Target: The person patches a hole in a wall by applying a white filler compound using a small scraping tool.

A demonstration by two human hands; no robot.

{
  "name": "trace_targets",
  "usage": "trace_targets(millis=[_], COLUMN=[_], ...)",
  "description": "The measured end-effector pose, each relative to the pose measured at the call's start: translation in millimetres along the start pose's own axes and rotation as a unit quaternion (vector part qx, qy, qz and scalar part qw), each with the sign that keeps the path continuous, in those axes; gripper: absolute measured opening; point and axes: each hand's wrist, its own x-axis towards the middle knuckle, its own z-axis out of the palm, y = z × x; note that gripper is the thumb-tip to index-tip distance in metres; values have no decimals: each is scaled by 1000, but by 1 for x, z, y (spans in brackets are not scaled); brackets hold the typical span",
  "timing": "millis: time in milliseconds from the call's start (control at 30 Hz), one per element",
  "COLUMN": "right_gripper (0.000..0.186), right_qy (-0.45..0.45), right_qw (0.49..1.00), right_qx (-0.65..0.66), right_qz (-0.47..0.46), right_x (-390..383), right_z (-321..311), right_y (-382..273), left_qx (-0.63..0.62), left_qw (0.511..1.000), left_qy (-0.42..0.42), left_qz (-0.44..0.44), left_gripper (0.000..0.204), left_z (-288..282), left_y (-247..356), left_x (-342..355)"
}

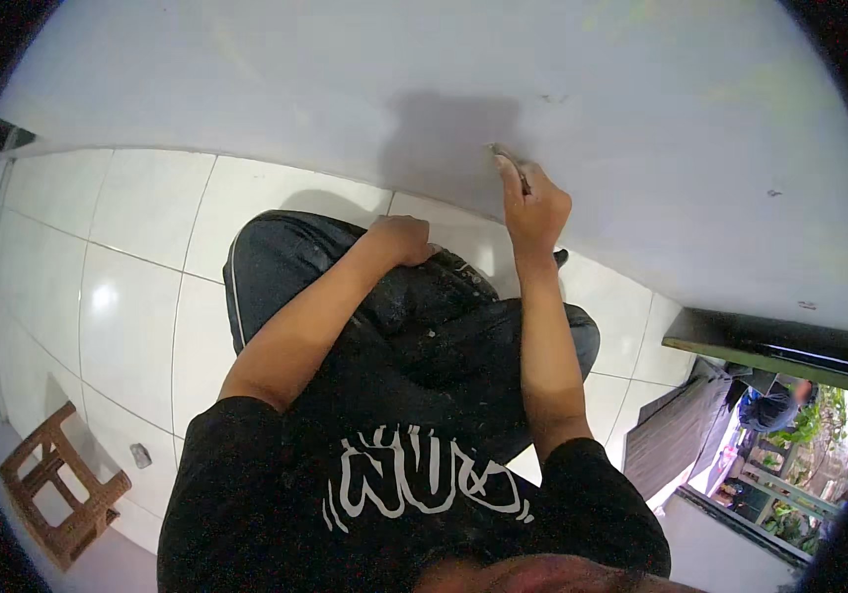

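Observation:
My right hand (536, 203) is raised to the pale wall (621, 128), its fingers closed round a small, thin, greyish tool (513, 161). The tool's tip touches or nearly touches the wall; its exact kind is too small to make out. Whitish dust shows on the thumb and fingers. Lower and to the left, my left hand (405, 240) rests on my dark trousers (290, 247) with its fingers curled in. Whatever it may hold is hidden.
I sit cross-legged on white floor tiles (132, 296). A brown woven-pattern stool (66, 484) lies on its side at the lower left, beside a small grey lump (140, 455). On the right, a dark wooden door (676, 425) stands by an opening, with a person (771, 407) and plants outside.

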Motion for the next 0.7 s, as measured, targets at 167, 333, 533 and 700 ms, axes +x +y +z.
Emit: trace_targets(millis=[167, 333, 533, 700], right_gripper=[31, 39, 35, 22], right_qy=[-35, 2, 11, -35], right_qw=[999, 998, 1000, 998], right_qx=[3, 52, 28, -33], right_qz=[-4, 45, 4, -39], right_x=[-8, -3, 1, -10], right_z=[10, -1, 0, 15], right_y=[7, -3, -9, 24], left_qx=[13, 12, 28, 39], left_qw=[999, 1000, 999, 998], left_qy=[-32, -2, -38, -57], left_qz=[-28, 7, 10, 11], left_gripper=[52, 52, 66, 66], left_z=[-3, 7, 7, 4], left_y=[4, 0, -5, 4], left_x=[3, 4, 10, 10])
